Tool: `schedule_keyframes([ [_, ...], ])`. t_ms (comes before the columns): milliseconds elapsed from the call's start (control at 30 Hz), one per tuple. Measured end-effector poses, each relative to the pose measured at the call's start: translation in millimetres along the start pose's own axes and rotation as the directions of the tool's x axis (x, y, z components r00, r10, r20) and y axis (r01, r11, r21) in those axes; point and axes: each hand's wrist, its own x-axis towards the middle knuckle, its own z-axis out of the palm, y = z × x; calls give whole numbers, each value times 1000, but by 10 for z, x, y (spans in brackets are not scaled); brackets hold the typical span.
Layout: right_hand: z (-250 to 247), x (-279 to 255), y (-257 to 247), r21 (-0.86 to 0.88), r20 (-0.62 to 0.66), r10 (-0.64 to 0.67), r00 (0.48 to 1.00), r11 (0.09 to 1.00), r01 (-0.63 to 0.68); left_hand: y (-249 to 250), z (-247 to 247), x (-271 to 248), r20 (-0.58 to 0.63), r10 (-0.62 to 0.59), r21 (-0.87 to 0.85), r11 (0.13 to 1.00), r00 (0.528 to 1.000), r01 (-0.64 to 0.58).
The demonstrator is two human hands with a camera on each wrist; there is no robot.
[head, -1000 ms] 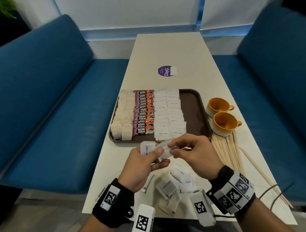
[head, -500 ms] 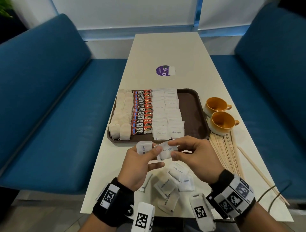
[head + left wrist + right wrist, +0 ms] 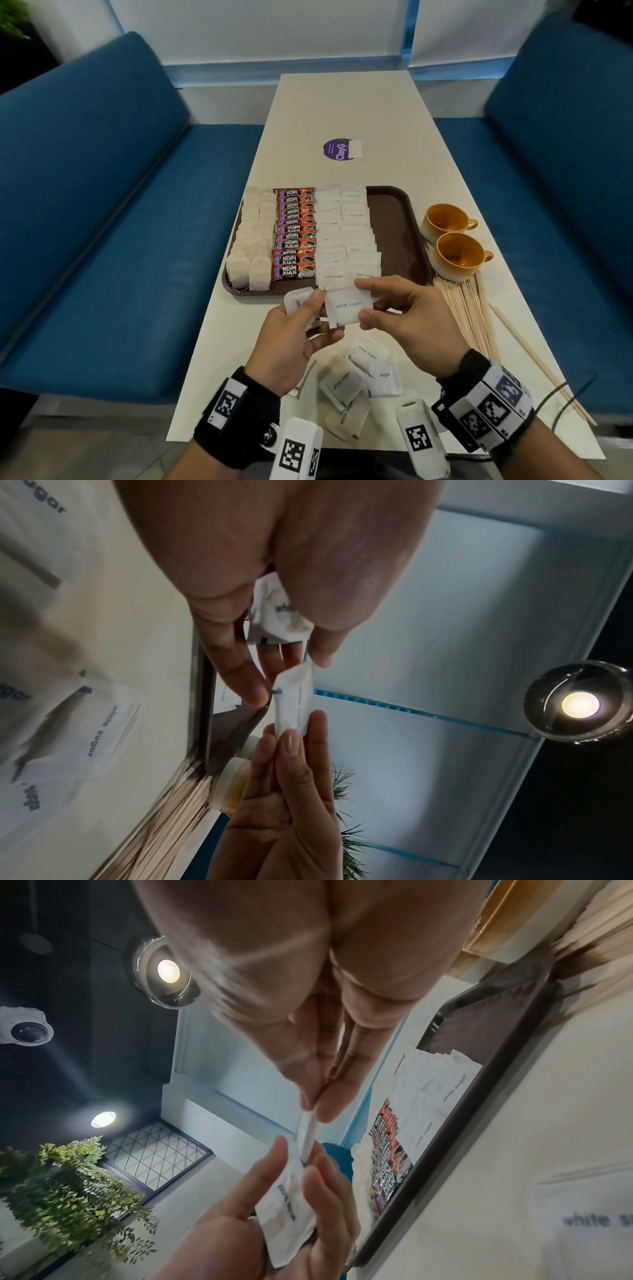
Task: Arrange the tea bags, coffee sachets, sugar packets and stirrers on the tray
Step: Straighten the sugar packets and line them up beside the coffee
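Observation:
A brown tray [image 3: 399, 233] holds rows of tea bags [image 3: 251, 246], red coffee sachets [image 3: 294, 233] and white sugar packets [image 3: 346, 236]. Just in front of it my right hand [image 3: 387, 308] pinches a white sugar packet [image 3: 347, 306] by its right edge, face up. My left hand [image 3: 301, 318] grips another sugar packet [image 3: 296, 301] and its thumb touches the left edge of the first. In the wrist views the pinched packet [image 3: 294, 704] [image 3: 306, 1134] hangs edge-on between both hands. Loose sugar packets [image 3: 356, 380] lie on the table below my hands. Wooden stirrers [image 3: 466, 308] lie to the right.
Two orange cups [image 3: 452, 240] stand right of the tray, beside the stirrers. A purple sticker [image 3: 339, 149] lies farther up the cream table [image 3: 342, 102]. Blue benches [image 3: 102, 222] flank it on both sides. A single stirrer [image 3: 534, 356] lies apart at the right edge.
The packet between my hands has turned flat, its "white sugar" print now facing up. My right hand has shifted its pinch to the packet's right edge; both hands stay in front of the tray.

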Motion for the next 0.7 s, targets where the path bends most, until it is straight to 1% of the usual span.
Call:
schedule_keyframes([
  [133, -6, 12, -32, 28, -18, -3, 1000, 1000, 3, -31, -37, -12, 83, 46, 68, 996, 996, -52],
  [200, 10, 20, -48, 60, -18, 8, 1000, 998, -7, -44, -56, -8, 93, 89, 91, 991, 992, -97],
  [300, 25, 27, -37, 131, -5, 40, 999, 991, -39, -43, -79, 16, 62, 108, 54, 992, 992, -111],
  [433, 8, 37, -21, 177, -3, 124, 992, 977, -122, -28, -101, 27, 84, 84, 3, 996, 993, -84],
  [533, -27, 50, -17, 153, -3, 150, 989, 977, -147, -29, -110, 61, 69, 50, 21, 998, 996, -52],
  [600, -45, 45, -20, 87, 4, 138, 990, 987, -138, -26, -94, 81, 42, 39, 22, 999, 998, -40],
  [667, -34, 29, -32, 1, 32, 118, 993, 993, -118, -19, -77, 105, 24, 49, 1, 999, 999, -49],
  [700, -23, 22, -33, -17, 42, 116, 992, 993, -115, -14, -74, 119, 9, 57, 2, 998, 998, -57],
])
